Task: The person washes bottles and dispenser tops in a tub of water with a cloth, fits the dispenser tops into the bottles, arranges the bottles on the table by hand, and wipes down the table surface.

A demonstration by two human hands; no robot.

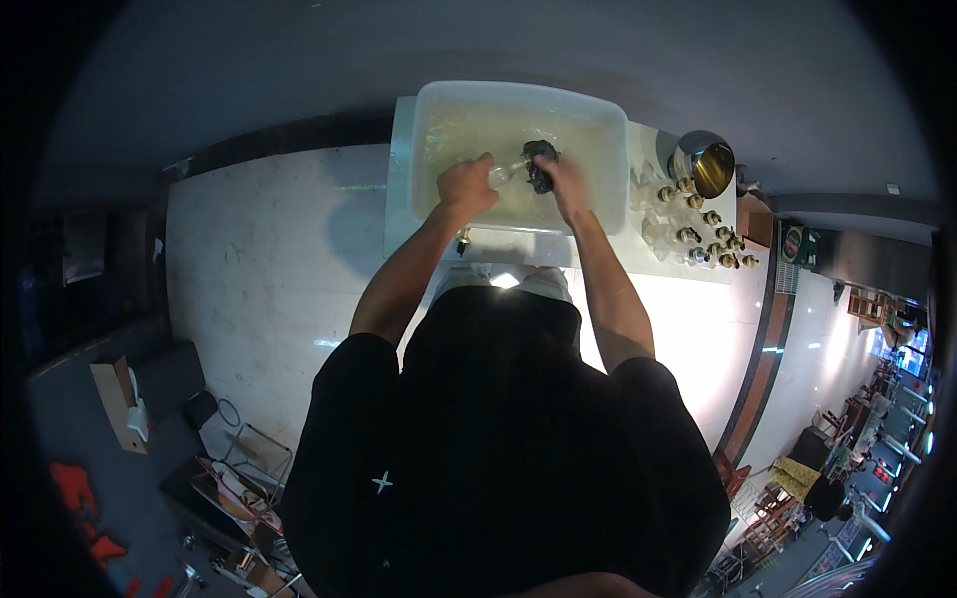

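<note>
My left hand grips a small clear glass vessel above the cloudy water in a white plastic tub. The vessel lies tilted, its narrower end towards my right hand. A dark, crumpled scrubbing pad or rag is held in that hand, against or close beside the vessel's narrow end; blur hides the exact contact. Between the tub and my body, a small brass-coloured fitting with a black end lies by the table's near edge.
Right of the tub, several clear glass bottles with brass-coloured tops crowd the white table. Behind them stands a shiny rounded metal pot. A cardboard box is beyond the table's right end. A person is far off at lower right.
</note>
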